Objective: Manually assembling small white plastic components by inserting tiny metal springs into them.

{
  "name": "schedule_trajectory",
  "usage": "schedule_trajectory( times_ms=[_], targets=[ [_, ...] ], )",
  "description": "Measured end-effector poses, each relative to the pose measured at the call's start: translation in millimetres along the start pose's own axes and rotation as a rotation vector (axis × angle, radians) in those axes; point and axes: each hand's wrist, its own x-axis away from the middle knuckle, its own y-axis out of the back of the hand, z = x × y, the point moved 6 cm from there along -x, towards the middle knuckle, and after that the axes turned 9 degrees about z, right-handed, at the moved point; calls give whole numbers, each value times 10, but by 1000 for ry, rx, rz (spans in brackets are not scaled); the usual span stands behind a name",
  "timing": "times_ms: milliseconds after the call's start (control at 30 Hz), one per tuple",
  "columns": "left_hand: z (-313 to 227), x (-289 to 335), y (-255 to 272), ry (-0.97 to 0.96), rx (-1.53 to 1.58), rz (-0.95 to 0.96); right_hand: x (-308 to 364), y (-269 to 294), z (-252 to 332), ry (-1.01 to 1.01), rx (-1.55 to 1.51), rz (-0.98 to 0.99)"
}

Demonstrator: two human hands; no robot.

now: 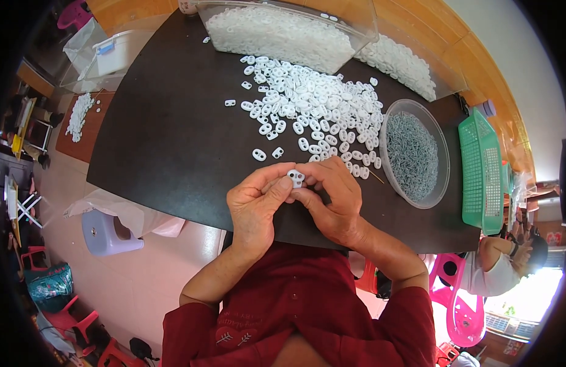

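White piece, smooth and holed, above the dark bench; left grip and right grip clamped on it; glossy oval pieces heaped beyond; slim grey screws in a round tub.

Bowl w/ screws R of pcs pile

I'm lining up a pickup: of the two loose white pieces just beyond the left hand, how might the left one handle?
The white two-hole piece is probably light, being small and plastic-looking. It looks stiff: its outline is a clean oval. Lying flat, it seems likelier to slide than roll when pushed.
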Motion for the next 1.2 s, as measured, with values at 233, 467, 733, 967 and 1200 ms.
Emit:
schedule_trajectory(
  times_ms=[233, 467, 733, 967, 1200],
  targets=[
    [-43, 4, -1, -17, 6, 15, 24, -15, 0, 58, 34, -28],
    [-99, -13, -12, -13, -17, 24, 5, -15, 21, 80, 64, -4],
    [-118, -17, 8, 58, 6, 31, -1, -22, 76, 208, 200, -38],
    [-115, -4, -24, -24, 17, 108, -19, 31, 62, 135, 76, -2],
    [-51, 61, -35, -133, -63, 57, -23, 31, 57, 81, 15, -7]
  ],
)
